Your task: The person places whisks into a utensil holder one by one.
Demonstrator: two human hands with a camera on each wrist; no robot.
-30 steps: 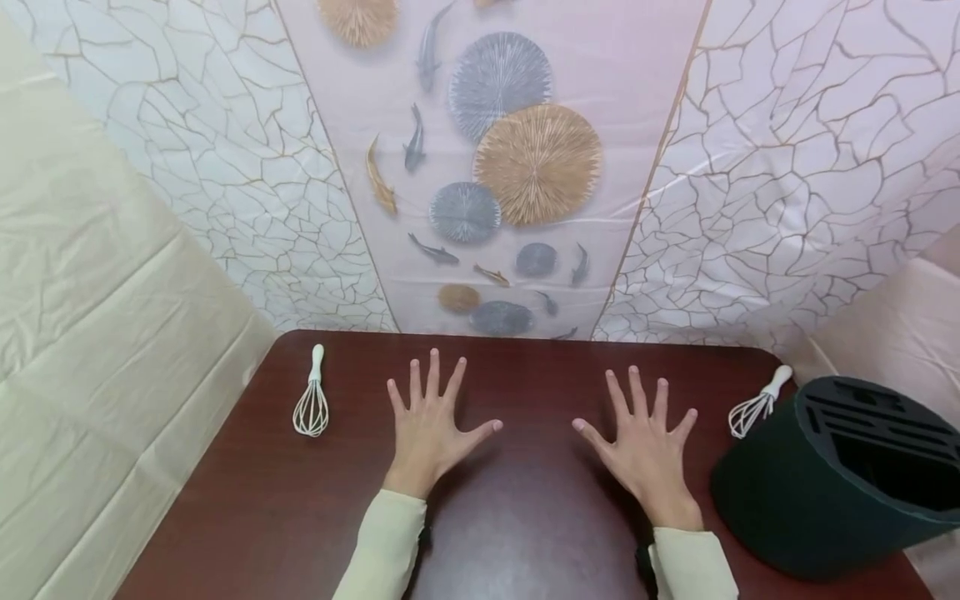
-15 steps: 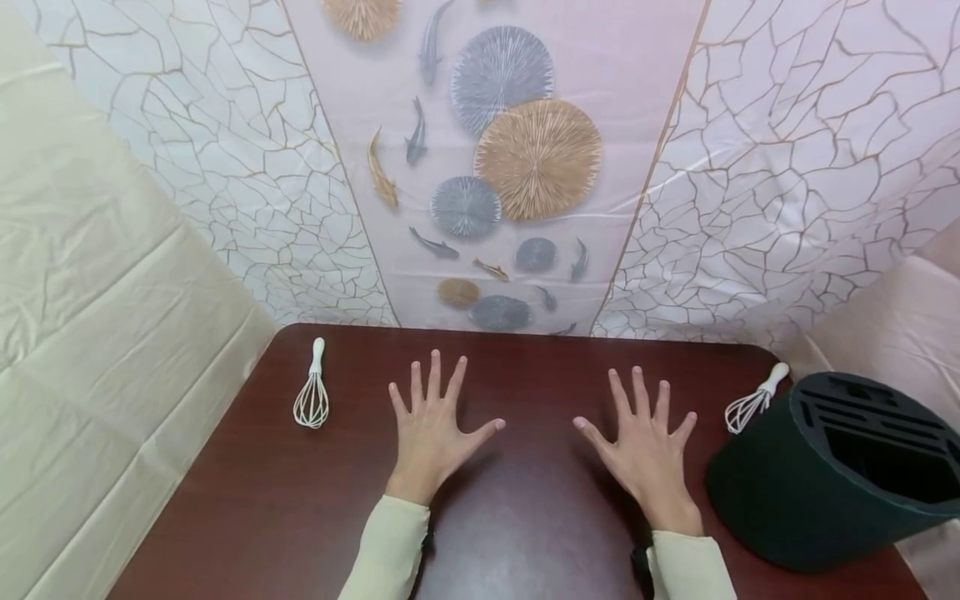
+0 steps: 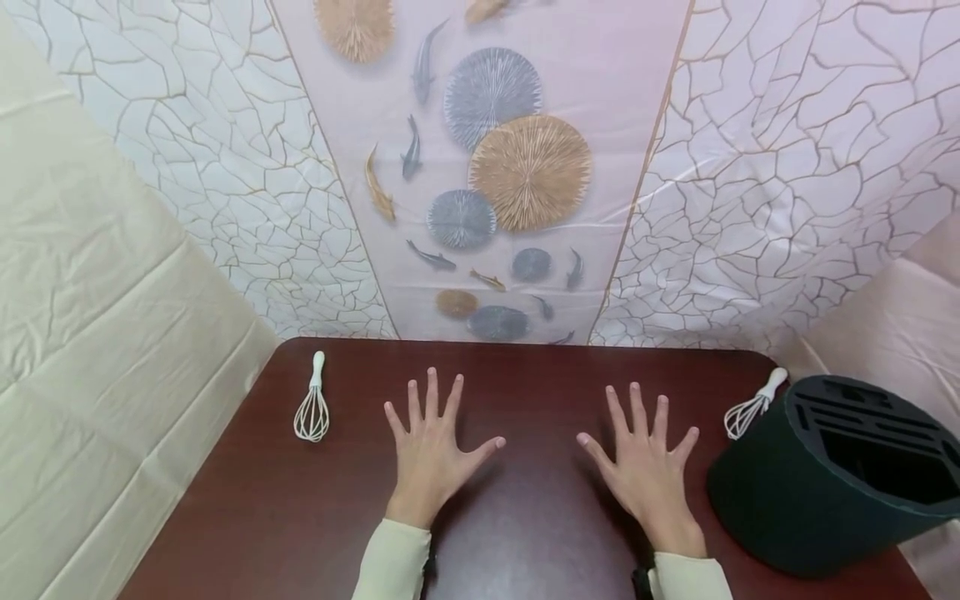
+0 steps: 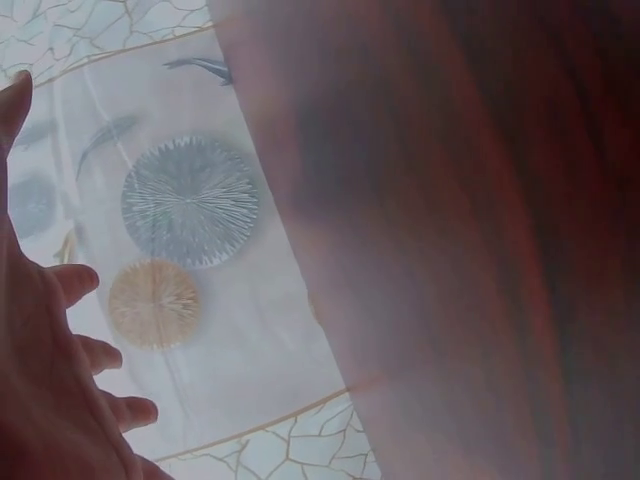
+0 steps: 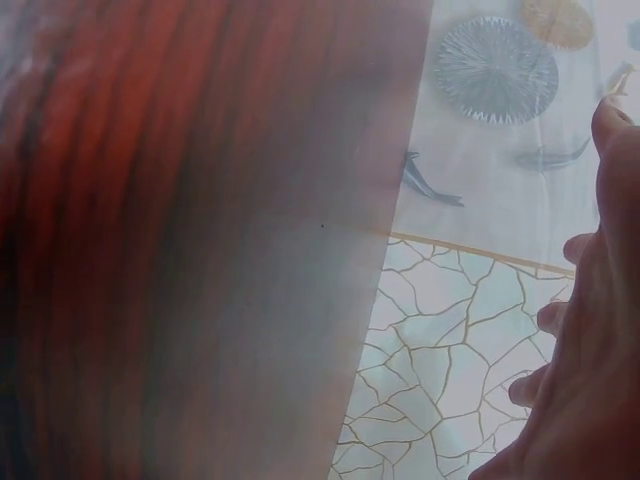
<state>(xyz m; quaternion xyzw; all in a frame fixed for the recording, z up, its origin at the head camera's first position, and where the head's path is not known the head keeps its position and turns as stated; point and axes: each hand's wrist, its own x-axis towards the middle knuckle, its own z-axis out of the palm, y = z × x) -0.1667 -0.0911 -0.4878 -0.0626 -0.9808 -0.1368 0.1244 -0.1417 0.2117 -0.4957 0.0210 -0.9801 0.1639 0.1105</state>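
Observation:
Over the middle of a dark red-brown table (image 3: 300,517), my left hand (image 3: 431,467) is spread palm down with straight fingers and holds nothing. To its right, my right hand (image 3: 645,471) is spread the same way, also holding nothing. A white-handled whisk (image 3: 312,398) lies left of the left hand, its wires toward me. Another whisk (image 3: 755,404) lies slanted at the far right, nearest the right hand. In the wrist views, the left hand (image 4: 50,370) and right hand (image 5: 590,340) show extended fingers with no object against them.
A dark green oval holder (image 3: 795,492) with a slotted top stands at the table's right, just in front of the right whisk. Patterned cloth (image 3: 525,175) with fish and round motifs hangs behind the table. Plain cream cloth (image 3: 97,333) hangs on the left.
The head view has shifted slightly, so the whole scene sits a little lower in the frame. Both hands keep their spread pose; the whisks and holder stay in place.

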